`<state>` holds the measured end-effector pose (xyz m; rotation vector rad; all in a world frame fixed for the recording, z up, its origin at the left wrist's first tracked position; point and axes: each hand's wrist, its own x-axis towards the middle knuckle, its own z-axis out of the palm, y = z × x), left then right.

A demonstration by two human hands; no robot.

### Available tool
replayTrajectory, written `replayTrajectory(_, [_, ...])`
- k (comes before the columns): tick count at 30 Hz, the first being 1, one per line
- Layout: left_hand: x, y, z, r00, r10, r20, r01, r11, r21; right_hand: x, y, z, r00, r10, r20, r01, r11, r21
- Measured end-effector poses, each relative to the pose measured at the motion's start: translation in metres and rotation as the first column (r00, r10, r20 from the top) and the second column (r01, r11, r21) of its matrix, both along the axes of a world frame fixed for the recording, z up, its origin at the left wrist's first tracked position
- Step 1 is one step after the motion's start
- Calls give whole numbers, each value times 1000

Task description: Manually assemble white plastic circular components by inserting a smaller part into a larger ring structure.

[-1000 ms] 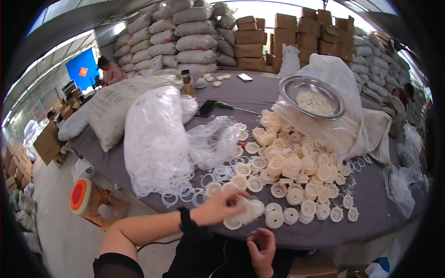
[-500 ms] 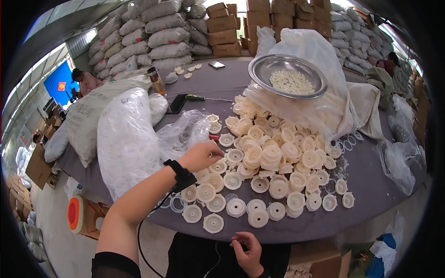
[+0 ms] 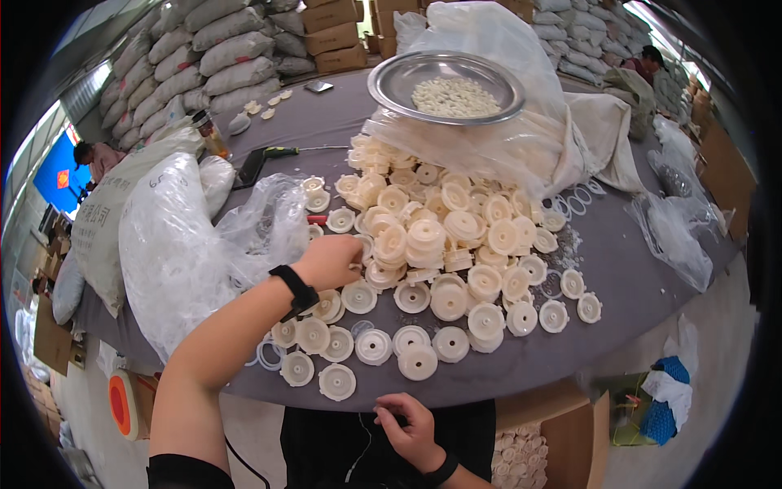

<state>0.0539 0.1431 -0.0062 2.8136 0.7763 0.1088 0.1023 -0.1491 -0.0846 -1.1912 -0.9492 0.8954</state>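
My left hand reaches over the left side of a heap of cream plastic discs. Its fingers curl downward among the discs, and whatever lies between the fingertips is hidden. A black band with a small box circles that wrist. Below the table's front edge, over my dark lap, is my right hand, fingers bent in and thumb close to them; anything in it is too small to make out. Loose round discs with centre holes lie in rough rows nearest me.
A steel bowl of small pale pieces sits on a clear plastic bag behind the heap. Full bags stand at left, beside a phone and a screwdriver. An open carton of parts is below right.
The whole scene has shifted left and up in the picture. My left hand has moved slightly right and nearer against the heap. More of my right forearm shows.
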Motion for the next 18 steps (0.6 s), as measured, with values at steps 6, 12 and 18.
replayTrajectory(6, [-13,-9,14,987,161,-7,-160,981,-109,1,-1,2,998,22,-62,-24,999,-25])
replayTrajectory(12, [-15,-1,5,995,94,25,-93,994,-50,-4,-3,-1,987,6,-163,-12,999,-35])
replayTrajectory(18, [19,4,0,984,43,-171,-48,998,-27,-4,-5,-1,986,3,-170,-14,998,-61])
